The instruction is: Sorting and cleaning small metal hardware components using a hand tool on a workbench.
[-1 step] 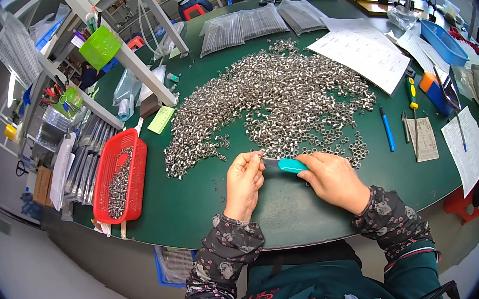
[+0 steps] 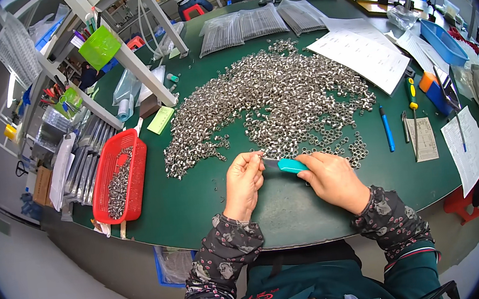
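My right hand point(image 2: 336, 181) is closed around the teal handle of a knife-like tool point(image 2: 293, 166), its dark flat blade pointing left. The tip of that blade meets the fingertips of my left hand point(image 2: 244, 184). Thumb and forefinger there pinch a small metal ring point(image 2: 261, 154), mostly covered by the fingers. Just beyond both hands spreads a wide heap of small silvery metal rings point(image 2: 281, 97), with a few strays beside my left hand.
A red plastic basket point(image 2: 141, 160) holding more rings stands at the left edge of the green table point(image 2: 295, 220). Rightward lie a blue pen point(image 2: 388, 128), a yellow-handled screwdriver point(image 2: 412, 94) and paper sheets point(image 2: 368, 58). Bagged parts point(image 2: 263, 22) lie behind the heap, near a shelf leg point(image 2: 145, 77).
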`<state>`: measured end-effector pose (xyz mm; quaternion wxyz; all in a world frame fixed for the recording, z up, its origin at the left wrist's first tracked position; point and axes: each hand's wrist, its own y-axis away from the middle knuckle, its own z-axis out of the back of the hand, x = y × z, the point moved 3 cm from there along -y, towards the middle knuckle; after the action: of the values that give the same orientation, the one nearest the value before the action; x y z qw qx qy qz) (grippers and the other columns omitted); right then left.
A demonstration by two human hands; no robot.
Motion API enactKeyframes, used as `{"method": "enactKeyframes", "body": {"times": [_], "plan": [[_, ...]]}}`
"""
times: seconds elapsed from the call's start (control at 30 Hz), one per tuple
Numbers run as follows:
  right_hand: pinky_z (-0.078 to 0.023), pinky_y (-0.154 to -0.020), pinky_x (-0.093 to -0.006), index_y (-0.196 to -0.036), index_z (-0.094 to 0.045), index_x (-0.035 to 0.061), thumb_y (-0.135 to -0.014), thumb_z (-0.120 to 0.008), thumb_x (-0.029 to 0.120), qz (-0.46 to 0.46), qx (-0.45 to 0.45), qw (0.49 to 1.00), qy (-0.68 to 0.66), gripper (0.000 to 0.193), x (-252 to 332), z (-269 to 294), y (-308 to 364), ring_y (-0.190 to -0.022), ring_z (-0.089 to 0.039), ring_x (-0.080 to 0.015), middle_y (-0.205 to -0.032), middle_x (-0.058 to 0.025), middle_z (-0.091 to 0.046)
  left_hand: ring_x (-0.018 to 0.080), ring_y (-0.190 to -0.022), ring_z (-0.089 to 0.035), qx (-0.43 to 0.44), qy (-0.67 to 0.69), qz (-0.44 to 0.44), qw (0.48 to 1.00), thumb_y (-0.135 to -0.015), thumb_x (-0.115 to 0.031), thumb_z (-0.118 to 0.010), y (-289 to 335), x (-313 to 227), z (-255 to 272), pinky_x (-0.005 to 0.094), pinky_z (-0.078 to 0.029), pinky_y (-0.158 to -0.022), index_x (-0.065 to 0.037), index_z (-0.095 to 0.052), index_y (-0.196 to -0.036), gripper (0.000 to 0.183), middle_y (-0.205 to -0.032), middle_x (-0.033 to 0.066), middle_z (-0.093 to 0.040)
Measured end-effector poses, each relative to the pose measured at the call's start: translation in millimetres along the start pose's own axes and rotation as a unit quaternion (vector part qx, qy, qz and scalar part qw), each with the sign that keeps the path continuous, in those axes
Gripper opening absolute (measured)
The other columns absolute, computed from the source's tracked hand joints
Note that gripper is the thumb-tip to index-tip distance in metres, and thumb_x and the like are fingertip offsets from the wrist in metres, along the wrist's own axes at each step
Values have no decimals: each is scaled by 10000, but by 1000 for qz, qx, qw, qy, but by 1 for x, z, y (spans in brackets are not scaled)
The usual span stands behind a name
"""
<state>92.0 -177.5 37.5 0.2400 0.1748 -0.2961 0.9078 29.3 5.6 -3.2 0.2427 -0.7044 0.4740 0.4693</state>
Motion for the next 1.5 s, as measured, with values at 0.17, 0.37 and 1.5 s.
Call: {"method": "enactKeyframes", "body": {"times": [0.17,0.37,1.5], "plan": [[-482,-598,-403,-1045,-577,62,-823,-643,199,-19,28,999,-35,270,-5,-1,0,-694,-596,-295,-758,-110,-566,3,-484,-328,13,-42,-12,999,-944,-126,-543,2,-1,-3,162,-237,-407,-22,-579,-1006,126,-733,2,-532],[-476,-589,-370,-1042,-566,26,-756,-688,125,39,-115,990,71,326,10,18,-7,-682,-569,-263,-748,-85,-533,9,-498,-349,5,-7,12,1000,-948,-132,-536,0,1,4,158,-248,-406,-32,-573,-974,110,-741,4,-539],[-488,-625,-406,-1022,-611,72,-821,-636,221,-26,47,998,-24,251,-7,9,-3,-729,-606,-300,-783,-110,-590,1,-491,-335,29,-258,-131,957,-918,-75,-567,0,-6,0,159,-256,-421,-12,-604,-1017,123,-756,-23,-528]]}}
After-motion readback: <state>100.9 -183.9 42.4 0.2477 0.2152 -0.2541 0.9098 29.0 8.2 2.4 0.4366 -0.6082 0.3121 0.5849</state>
